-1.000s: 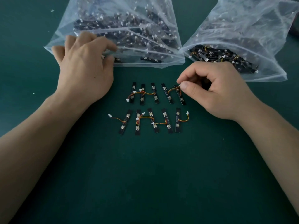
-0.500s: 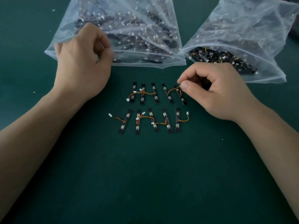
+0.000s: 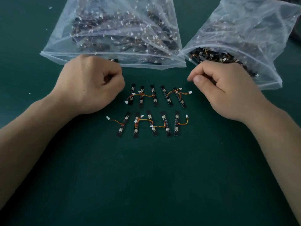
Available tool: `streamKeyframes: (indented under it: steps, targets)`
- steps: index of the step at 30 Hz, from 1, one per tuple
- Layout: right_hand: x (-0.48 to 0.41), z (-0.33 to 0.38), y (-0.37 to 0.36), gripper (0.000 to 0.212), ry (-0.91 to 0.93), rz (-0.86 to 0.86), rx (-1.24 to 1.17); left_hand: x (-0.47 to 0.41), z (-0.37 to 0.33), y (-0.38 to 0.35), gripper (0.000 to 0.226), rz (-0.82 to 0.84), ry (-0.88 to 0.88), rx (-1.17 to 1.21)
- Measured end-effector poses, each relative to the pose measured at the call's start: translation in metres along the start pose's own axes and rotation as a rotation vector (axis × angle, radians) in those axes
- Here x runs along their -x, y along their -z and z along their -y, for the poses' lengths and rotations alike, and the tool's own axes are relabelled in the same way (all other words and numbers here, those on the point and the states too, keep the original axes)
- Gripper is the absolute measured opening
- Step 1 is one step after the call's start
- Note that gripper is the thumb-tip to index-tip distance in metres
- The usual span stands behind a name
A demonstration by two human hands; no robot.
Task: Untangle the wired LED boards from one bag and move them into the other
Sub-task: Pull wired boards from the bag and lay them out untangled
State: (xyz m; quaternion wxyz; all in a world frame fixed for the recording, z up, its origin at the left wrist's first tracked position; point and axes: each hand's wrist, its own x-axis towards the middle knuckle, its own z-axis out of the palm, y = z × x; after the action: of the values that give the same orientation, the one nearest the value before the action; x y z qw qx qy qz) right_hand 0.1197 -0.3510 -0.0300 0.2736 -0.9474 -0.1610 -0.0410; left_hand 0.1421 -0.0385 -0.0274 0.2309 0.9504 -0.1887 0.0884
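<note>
At centre of the green mat [image 3: 146, 176], ten wired LED boards [image 3: 154, 97] lie in two rows of five, with some leads crossing between neighbours. The left bag [image 3: 162, 65] at 11 o'clock, packed and tangled, is judged the source. The right bag [image 3: 268, 84] at 1 o'clock, mouth gaping, is judged the destination. To do the step well, free each crossed lead first, lift boards by their edges rather than by the wires, and feed them squarely past the rim. The left hand [image 3: 91, 85], at 9 o'clock of the upper row, is clenched with nothing visible inside. The right hand [image 3: 223, 88], at 3 o'clock, is curled, thumb to forefinger, pinching nothing visible and clear of the boards.
</note>
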Motion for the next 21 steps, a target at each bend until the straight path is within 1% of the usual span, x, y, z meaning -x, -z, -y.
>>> streamKeyframes:
  steps: [2,5,10,13,19,21]
  targets:
    - [0.001,0.0,0.0,0.02,-0.006,0.012,-0.002,0.003,0.001,0.0,0.029,0.039,-0.016,-0.005]
    - [0.001,0.0,-0.002,0.024,-0.013,0.011,-0.02,0.003,0.006,0.0,0.032,0.035,-0.008,0.038]
    - [0.001,0.0,-0.008,0.019,-0.024,-0.042,-0.051,0.002,0.011,-0.002,0.021,0.026,-0.02,0.021]
    - [0.001,0.0,-0.009,0.017,-0.032,-0.051,-0.038,-0.001,0.014,-0.004,0.019,0.03,-0.005,0.006]
    - [-0.002,0.005,-0.012,0.009,-0.031,-0.073,0.068,-0.004,0.012,-0.006,0.021,0.024,0.006,-0.016]
    - [-0.002,0.006,-0.012,0.006,-0.027,-0.087,0.083,-0.005,0.01,-0.006,0.027,0.019,0.02,-0.025]
